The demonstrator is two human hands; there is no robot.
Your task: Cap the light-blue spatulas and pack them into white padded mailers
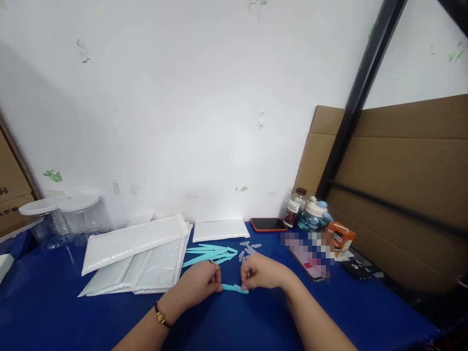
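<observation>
Low over the blue tabletop, my left hand (205, 282) pinches the left end of a slim turquoise eyebrow razor (231, 287). My right hand (260, 273) is closed at the razor's other end, thumb and fingers pressed together there; whether a small cover is also between them I cannot make out. Just beyond my left hand lies a loose pile of similar turquoise razors (210, 253). Several small translucent lilac blade covers (250, 248) are scattered beyond my right hand, partly hidden by it.
White padded envelopes (157, 265) are stacked at left, near two lidded clear jars (82, 219). A white flat pack (221, 230) and an orange-edged phone (268, 224) lie by the wall. At right are another phone (307, 258), bottles (295, 207) and an orange box (340, 239).
</observation>
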